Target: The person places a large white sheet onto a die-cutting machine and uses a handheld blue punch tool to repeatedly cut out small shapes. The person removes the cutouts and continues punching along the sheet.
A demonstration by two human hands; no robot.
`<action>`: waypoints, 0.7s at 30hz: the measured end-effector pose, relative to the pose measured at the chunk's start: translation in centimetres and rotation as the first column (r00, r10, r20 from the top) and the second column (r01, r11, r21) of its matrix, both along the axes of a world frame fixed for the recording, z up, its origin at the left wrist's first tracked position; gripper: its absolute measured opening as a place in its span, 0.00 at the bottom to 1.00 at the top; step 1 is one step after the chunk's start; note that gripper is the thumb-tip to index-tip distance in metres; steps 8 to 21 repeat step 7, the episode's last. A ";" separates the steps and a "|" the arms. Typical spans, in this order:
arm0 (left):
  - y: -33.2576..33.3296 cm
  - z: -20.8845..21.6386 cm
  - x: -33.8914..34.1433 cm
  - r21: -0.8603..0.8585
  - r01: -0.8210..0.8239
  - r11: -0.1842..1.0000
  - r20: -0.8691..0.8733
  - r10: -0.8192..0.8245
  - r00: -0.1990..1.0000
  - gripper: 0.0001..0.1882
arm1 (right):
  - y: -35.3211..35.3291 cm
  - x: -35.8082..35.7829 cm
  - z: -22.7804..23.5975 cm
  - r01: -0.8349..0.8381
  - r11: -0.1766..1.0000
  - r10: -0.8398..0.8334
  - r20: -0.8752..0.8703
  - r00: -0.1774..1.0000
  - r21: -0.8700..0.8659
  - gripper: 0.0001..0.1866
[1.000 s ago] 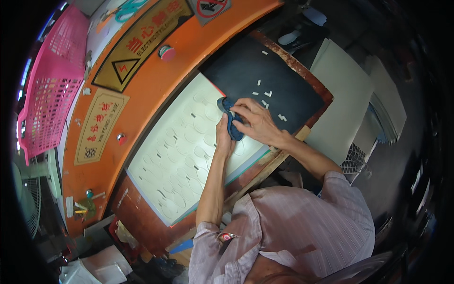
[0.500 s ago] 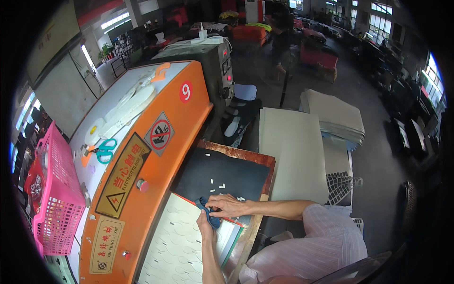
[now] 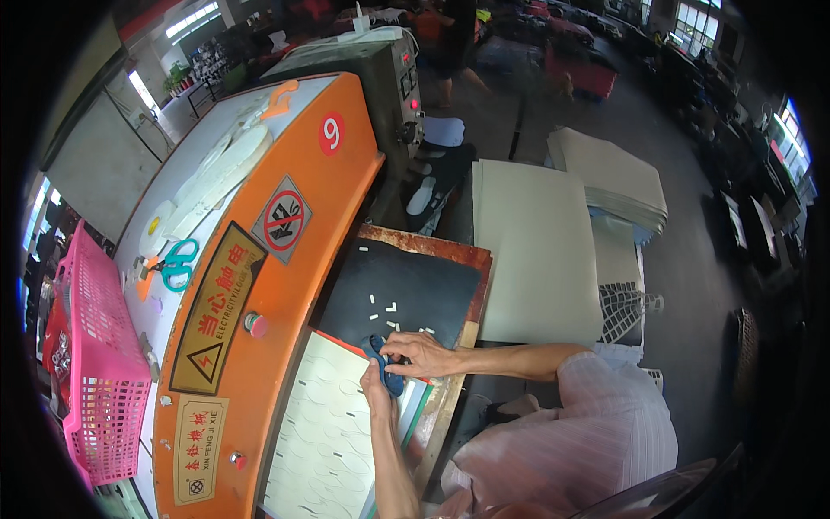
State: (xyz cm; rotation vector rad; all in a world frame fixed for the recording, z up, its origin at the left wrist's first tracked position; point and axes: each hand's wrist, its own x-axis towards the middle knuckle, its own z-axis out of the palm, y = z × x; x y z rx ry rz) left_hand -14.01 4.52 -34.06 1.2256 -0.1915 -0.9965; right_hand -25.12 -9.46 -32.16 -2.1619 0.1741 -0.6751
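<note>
Between both hands is a dark-blue, narrow-waisted, sole-shaped object [image 3: 394, 383] whose exact kind I cannot make out. My left hand [image 3: 378, 391] grips its near side from below. Coming in from the right, my right hand [image 3: 422, 354] has its fingers bent onto the object's top; what the fingertips pinch is hidden. The object is held over the upper right edge of a cream sheet [image 3: 324, 415] bearing rows of curved cut lines and small dark slits. Just beyond lies a black pad [image 3: 402, 281] with several small white strips [image 3: 391, 307] scattered on it.
An orange press machine [image 3: 303, 208] with a red-tipped button [image 3: 256, 324] runs along the left. Teal-handled scissors [image 3: 180, 264] and white pieces lie on its top. A pink basket [image 3: 105, 363] stands far left. Stacked pale sheets [image 3: 532, 251] are on the right. A person [image 3: 454, 43] is in the background.
The view has shifted, so the machine and pad sit higher in the picture. Both hands keep hold of the blue object. The person in the background has moved left.
</note>
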 end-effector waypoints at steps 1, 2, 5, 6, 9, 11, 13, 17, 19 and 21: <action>-0.2 0.0 0.0 -0.003 -0.028 1.000 -0.016 0.028 0.999 0.21 | 0.2 0.0 0.2 0.009 0.997 -0.012 0.041 0.999 0.074 0.13; -0.3 -0.1 0.2 0.021 -0.011 1.000 -0.006 0.011 1.000 0.21 | 0.1 0.0 0.4 0.012 0.998 -0.016 0.047 0.999 0.066 0.12; -0.2 -0.4 1.2 0.064 0.032 0.997 -0.007 -0.031 0.999 0.19 | -0.2 0.1 0.8 0.021 0.994 -0.024 0.024 0.999 0.104 0.08; -0.3 -1.0 1.4 0.094 0.029 0.995 0.004 -0.030 1.000 0.20 | -0.8 0.1 0.7 -0.043 0.969 0.058 -0.056 0.997 0.243 0.08; -0.1 -1.6 1.6 0.107 0.037 0.994 0.027 -0.040 0.999 0.22 | -1.4 0.2 0.5 -0.044 0.856 0.203 -0.256 0.945 0.515 0.07; -0.1 -1.6 1.6 0.107 0.037 0.994 0.027 -0.040 0.999 0.22 | -1.4 0.2 0.5 -0.044 0.856 0.203 -0.256 0.945 0.515 0.07; -0.1 -1.6 1.6 0.107 0.037 0.994 0.027 -0.040 0.999 0.22 | -1.4 0.2 0.5 -0.044 0.856 0.203 -0.256 0.945 0.515 0.07; -0.1 -1.6 1.6 0.107 0.037 0.994 0.027 -0.040 0.999 0.22 | -1.4 0.2 0.5 -0.044 0.856 0.203 -0.256 0.945 0.515 0.07; -0.1 -1.6 1.6 0.107 0.037 0.994 0.027 -0.040 0.999 0.22 | -1.4 0.2 0.5 -0.044 0.856 0.203 -0.256 0.945 0.515 0.07; -0.1 -1.6 1.6 0.107 0.037 0.994 0.027 -0.040 0.999 0.22 | -1.4 0.2 0.5 -0.044 0.856 0.203 -0.256 0.945 0.515 0.07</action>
